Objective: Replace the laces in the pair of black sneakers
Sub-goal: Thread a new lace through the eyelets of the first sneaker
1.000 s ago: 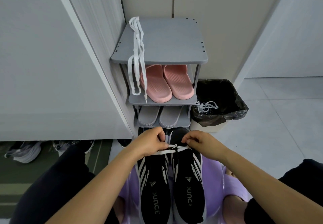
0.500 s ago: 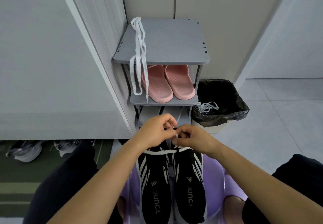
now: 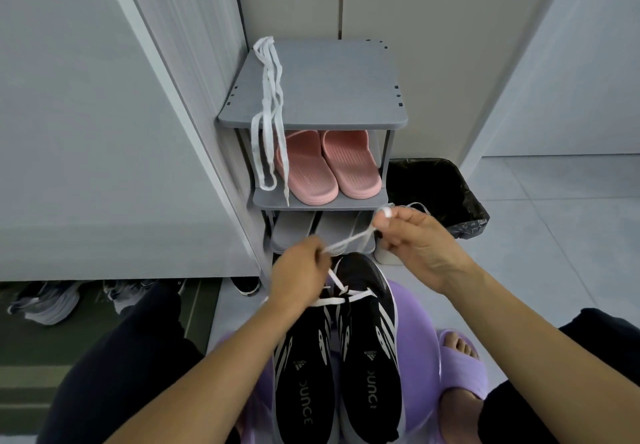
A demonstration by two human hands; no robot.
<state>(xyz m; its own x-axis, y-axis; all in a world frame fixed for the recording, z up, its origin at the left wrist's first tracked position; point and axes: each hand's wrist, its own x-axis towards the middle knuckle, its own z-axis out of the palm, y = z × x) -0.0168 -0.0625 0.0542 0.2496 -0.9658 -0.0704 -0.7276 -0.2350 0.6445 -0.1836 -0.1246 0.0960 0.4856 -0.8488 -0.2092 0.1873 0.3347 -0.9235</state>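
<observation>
A flat white lace [image 3: 349,237] was stretched taut above the pair of black, white-striped sneakers [image 3: 369,357].
A grey three-tier plastic shoe rack [image 3: 332,97] stood straight ahead, with loose white laces [image 3: 268,104] draped over its top shelf and pink rubber slippers [image 3: 329,170] on the middle shelf; a black-lined waste bin [image 3: 453,194] sat just right of it. The sneakers lay side by side, toes toward the rack, on a lilac surface [image 3: 415,322] between the person's knees. The left hand [image 3: 299,272], fingers curled, pinched the lace just above the left sneaker's toe; the right hand [image 3: 415,246], raised higher and rightward, pinched the far end between thumb and fingertips.
</observation>
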